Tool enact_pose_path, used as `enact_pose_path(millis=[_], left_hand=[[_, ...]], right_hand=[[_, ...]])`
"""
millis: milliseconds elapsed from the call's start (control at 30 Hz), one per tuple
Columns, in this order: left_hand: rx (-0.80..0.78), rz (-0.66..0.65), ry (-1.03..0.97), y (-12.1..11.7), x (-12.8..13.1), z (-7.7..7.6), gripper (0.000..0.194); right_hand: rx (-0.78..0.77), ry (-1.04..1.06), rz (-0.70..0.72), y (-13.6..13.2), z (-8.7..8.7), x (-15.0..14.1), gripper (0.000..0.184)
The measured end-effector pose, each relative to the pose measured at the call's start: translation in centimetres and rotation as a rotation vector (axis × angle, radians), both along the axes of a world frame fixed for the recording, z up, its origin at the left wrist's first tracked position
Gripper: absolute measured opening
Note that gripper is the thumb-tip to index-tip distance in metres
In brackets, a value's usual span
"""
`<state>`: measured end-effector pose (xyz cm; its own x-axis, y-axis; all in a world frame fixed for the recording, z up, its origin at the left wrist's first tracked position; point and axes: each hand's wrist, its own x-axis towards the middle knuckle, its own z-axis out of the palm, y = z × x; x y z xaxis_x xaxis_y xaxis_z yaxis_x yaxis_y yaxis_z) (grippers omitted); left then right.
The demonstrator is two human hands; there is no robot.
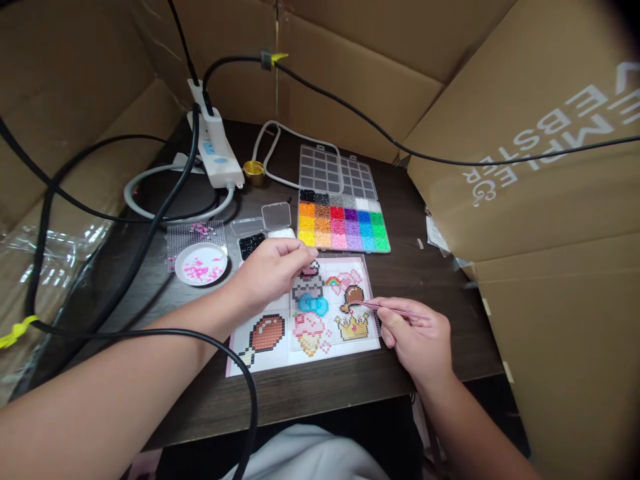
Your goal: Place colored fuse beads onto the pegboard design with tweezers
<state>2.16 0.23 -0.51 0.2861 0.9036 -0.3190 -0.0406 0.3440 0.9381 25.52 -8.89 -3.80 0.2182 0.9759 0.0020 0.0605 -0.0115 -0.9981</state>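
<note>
My right hand (420, 337) grips pink tweezers (400, 311), their tips at a small brown drumstick design (355, 295) on a clear pegboard (333, 347). The board lies over a printed pattern sheet (274, 365). My left hand (275, 267) is closed in a pinch above the board's upper left edge; anything between its fingertips is hidden. Around the tweezer tips show a gold crown (353, 327), a pink ice cream cone (309, 327) and a blue bow (313, 305). A larger drumstick (267, 332) appears on the sheet's left part.
Behind the sheet, an open bead box (344, 223) holds many colours. A white dish (201, 264) of pink beads and a small box of black beads (251, 244) sit left. Further back are a gold cup (254, 172) and power strip (220, 160). A black cable (253, 393) crosses my left forearm.
</note>
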Motion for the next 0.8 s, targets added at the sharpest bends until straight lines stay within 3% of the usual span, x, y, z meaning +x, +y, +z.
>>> enact_pose_path(millis=[800], left_hand=[[0.025,-0.015,0.044,-0.07,-0.05,0.02,0.035]], right_hand=[[-0.011,-0.115,0.05,-0.45,-0.61,0.58,0.008]])
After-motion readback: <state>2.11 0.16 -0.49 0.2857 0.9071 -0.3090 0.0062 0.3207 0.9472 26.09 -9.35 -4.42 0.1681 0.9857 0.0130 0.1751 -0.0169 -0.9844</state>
